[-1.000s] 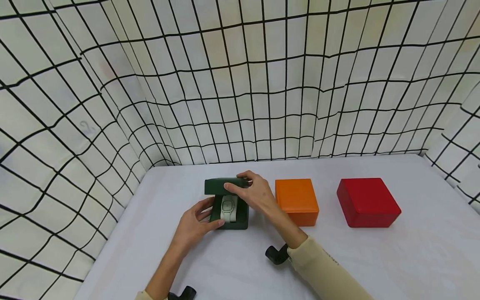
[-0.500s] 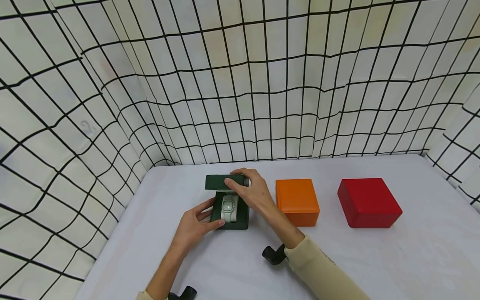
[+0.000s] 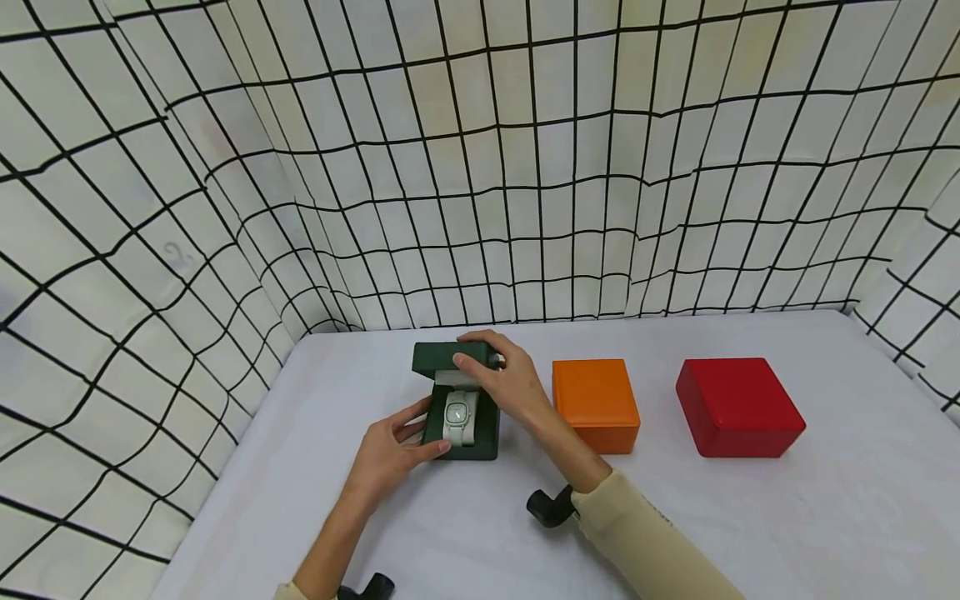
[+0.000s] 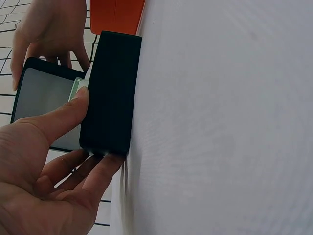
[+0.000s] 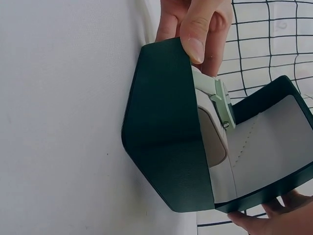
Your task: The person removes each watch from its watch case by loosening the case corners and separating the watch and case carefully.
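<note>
Head view: green box (image 3: 487,435) sits left of centre on the white-topped desk (image 3: 862,517), lid (image 3: 441,357) raised, one pale green watch (image 3: 457,413) inside. Left hand (image 3: 384,460) grasps the base; right hand (image 3: 513,382) grasps the lid at its right end. Boxes, three: one green, one orange box (image 3: 596,404), one red box (image 3: 738,408), the last two closed.

Left wrist: left grip has its thumb at the base's rim, fingers against the wall. Box looks stiff, probably light; best held by the walls.

Right wrist: right-hand fingertips at the lid's edge. One cushion (image 5: 213,139) beside the watch. Watch likely the fragile part, smooth; lift by the strap, keep off the dial.
</note>
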{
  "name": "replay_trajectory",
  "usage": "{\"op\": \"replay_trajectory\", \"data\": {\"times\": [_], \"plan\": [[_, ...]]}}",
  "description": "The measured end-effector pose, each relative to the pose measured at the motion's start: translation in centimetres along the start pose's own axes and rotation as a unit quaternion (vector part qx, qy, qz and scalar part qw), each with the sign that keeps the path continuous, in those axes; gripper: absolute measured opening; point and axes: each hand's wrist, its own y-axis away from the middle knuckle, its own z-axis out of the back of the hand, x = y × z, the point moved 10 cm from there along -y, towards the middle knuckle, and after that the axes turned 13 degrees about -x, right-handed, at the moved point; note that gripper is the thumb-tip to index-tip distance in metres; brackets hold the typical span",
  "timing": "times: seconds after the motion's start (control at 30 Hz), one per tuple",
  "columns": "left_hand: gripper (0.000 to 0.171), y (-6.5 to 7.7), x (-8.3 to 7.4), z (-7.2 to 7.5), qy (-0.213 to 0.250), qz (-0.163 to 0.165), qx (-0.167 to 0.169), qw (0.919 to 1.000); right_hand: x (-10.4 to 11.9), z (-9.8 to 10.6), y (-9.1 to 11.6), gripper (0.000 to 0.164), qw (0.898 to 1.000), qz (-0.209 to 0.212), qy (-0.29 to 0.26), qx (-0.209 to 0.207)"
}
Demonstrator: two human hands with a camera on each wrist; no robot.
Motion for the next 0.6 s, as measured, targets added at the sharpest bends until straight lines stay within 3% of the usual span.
{"op": "replay_trajectory", "data": {"times": [0.27,0.6], "plan": [[0.078,-0.06,0.04,0.02,-0.001,0.002,-0.003,1.0000,0.24,0.21,-0.36,0.042,0.999,0.012,-0.035,-0.002],[0.078,-0.05,0.07,-0.01,-0.010,-0.004,-0.006,0.9999,0.00,0.19,-0.69,0.045,0.999,0.018,-0.038,-0.002]]}}
